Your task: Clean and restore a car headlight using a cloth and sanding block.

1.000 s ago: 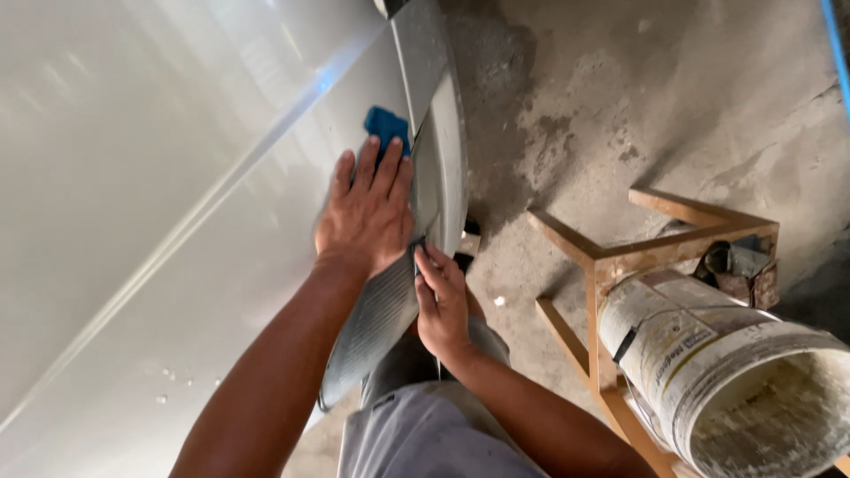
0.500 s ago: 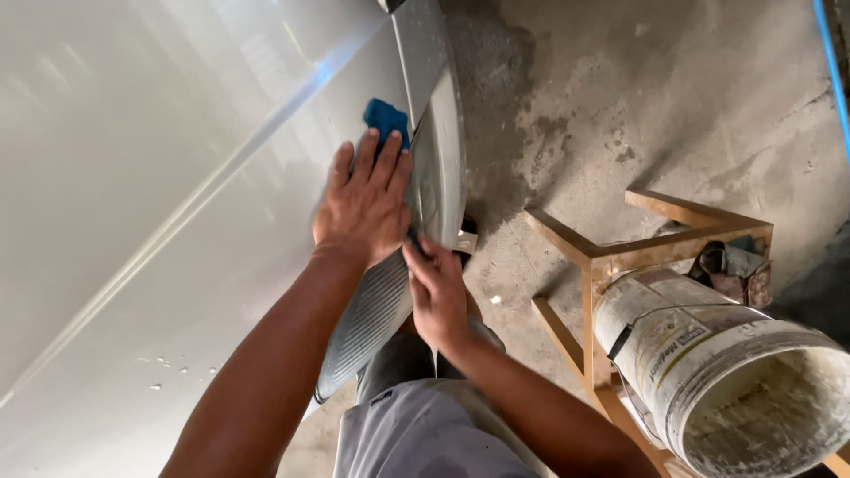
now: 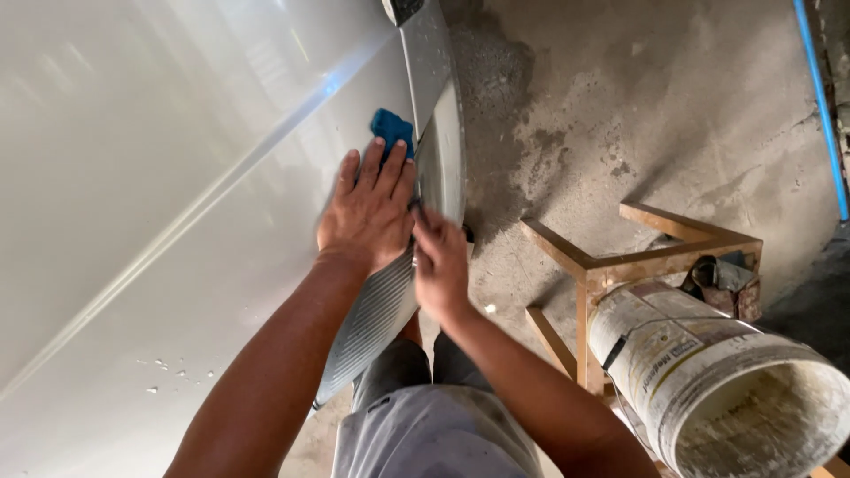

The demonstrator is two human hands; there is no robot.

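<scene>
My left hand (image 3: 367,208) lies flat with fingers together on a blue cloth (image 3: 391,131), pressing it against a pale grey panel (image 3: 142,177) near its curved edge. Only the cloth's top corner shows past my fingertips. My right hand (image 3: 440,261) rests just to the right, fingers curled against the ribbed grey trim strip (image 3: 376,314) that runs along the panel's edge. The two hands almost touch.
A wooden stool frame (image 3: 620,265) stands on the stained concrete floor (image 3: 620,97) at right, with a dirty white bucket (image 3: 717,381) beside it. A blue pipe (image 3: 819,97) runs along the far right. My grey shorts (image 3: 425,434) show below.
Both hands have slid a little down and apart along the panel edge; the right hand moved lower on the ribbed strip. The cloth stays under my left hand.
</scene>
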